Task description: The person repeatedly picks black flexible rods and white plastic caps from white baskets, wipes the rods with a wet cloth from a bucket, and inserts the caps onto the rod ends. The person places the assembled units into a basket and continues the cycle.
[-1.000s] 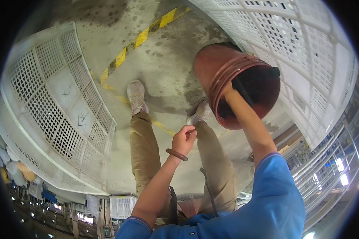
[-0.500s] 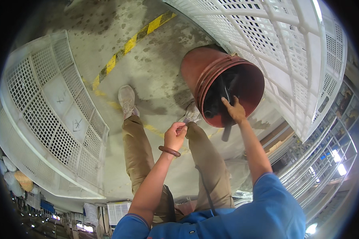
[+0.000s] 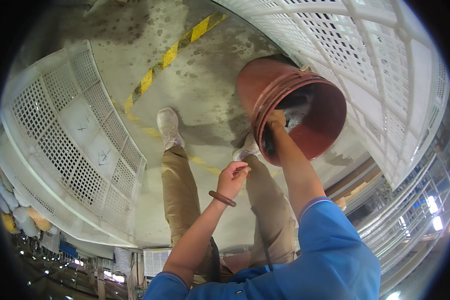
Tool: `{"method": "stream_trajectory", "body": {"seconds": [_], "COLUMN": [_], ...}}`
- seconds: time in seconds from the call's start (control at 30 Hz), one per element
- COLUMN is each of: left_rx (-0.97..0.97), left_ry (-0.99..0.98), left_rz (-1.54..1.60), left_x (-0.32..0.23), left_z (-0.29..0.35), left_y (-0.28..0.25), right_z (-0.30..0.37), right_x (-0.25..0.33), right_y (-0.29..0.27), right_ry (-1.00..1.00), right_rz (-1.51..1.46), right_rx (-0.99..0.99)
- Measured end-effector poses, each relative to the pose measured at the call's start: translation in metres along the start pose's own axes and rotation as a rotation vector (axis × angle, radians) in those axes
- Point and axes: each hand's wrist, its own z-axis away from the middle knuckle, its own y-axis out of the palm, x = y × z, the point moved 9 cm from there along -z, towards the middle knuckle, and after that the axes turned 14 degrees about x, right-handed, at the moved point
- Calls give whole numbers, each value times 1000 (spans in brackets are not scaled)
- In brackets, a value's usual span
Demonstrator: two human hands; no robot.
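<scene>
A reddish-brown plastic bucket (image 3: 330, 122) leans at my right, its mouth turned toward me. My right hand (image 3: 276, 120) is down inside it near the left wall, and its fingers are hidden, so what it grips does not show. Dark objects (image 3: 269, 142) lie in the bucket beside that hand, too shadowed to name. My left hand (image 3: 233, 179) hovers above my right knee, its fingers curled in, with nothing visible in them. A brown bangle (image 3: 222, 198) circles the left wrist.
White perforated plastic crates stand on both sides, one (image 3: 70, 135) at the left and a taller one (image 3: 360, 55) behind the bucket. Yellow-black tape (image 3: 170, 55) crosses the stained concrete floor. A metal wire rack (image 3: 400, 220) is at the lower right.
My right hand has reached deeper into the bucket, toward its left wall. The dark bar that stuck out over the rim no longer shows there. My left hand stays curled.
</scene>
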Motion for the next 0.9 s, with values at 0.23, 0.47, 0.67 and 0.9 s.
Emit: {"method": "stream_trajectory", "body": {"seconds": [0.23,0.47,0.67,0.9], "left_rx": [-65,-62,-100,-53], "left_ry": [80,-22,-38,-84], "left_rz": [61,28,-9,34], "left_x": [-19,18,22,12], "left_z": [8,4,6,4], "left_y": [-10,-13,-17,-18], "right_z": [-150,7,222,132], "right_x": [-18,-33,30,99], "right_y": [96,-8,-96,-145], "right_ry": [-386,-276,-766,-446], "right_rz": [61,-240,385,397], "right_rx": [223,461,-339,-426]}}
